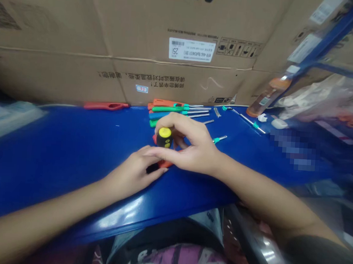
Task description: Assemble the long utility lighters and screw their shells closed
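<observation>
My right hand (pixel 198 145) is wrapped round the stubby black-and-yellow handle of what looks like a screwdriver (pixel 164 137), held upright; its tip is hidden. Beneath it, my left hand (pixel 137 165) holds down an orange long-neck lighter (pixel 165 164) on the blue table. Most of that lighter is covered by my hands, but a metal tube end with a green collar (pixel 219 140) shows to the right of my right hand. Just behind my hands lies a pile of long-neck lighters (pixel 167 109) in orange, green and blue, their metal tubes pointing right.
A red lighter handle (pixel 106 106) lies at the table's back edge. Toward the right are a loose metal tube with green parts (pixel 249 120), an orange-capped bottle (pixel 268 96) and plastic bags (pixel 322 101). A large cardboard box (pixel 74 38) stands behind the table (pixel 73 149).
</observation>
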### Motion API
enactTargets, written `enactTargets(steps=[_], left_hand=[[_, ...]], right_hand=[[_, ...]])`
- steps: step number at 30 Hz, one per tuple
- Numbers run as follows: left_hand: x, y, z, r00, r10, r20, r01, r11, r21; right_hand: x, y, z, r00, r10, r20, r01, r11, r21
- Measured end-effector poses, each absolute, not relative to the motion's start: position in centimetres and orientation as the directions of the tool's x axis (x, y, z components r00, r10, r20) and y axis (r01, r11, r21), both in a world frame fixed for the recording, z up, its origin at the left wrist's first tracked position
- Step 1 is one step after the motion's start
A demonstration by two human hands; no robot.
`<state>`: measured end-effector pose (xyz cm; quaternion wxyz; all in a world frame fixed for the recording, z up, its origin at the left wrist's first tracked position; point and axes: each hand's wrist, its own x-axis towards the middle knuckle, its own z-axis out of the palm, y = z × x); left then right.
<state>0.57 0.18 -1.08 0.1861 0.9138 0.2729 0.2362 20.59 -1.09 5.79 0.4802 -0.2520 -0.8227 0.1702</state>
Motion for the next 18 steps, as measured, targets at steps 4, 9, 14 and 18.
enactTargets(steps=[4,9,14,18], left_hand=[[0.5,0.0,-0.7,0.731,0.589,0.345,0.416,-0.785,0.458],[-0.2,0.0,0.1,0.733,0.622,0.275,0.48,-0.76,0.439],[-0.6,0.4,0.3,0.744,0.634,0.21,0.538,-0.756,0.373],[-0.4,0.3,0.6,0.751,0.633,0.186,0.577,-0.767,0.281]], right_hand=[[20.9,-0.3,6.2,-0.348,0.671,0.654,0.196,0.735,-0.649],[25.5,2.0,8.6,-0.065,0.729,0.682,0.339,0.659,-0.672],[31.9,4.3,9.0,0.024,0.682,0.731,0.874,0.34,-0.347],[34.5,4.9,7.2,0.205,0.931,0.303,0.979,-0.194,-0.064]])
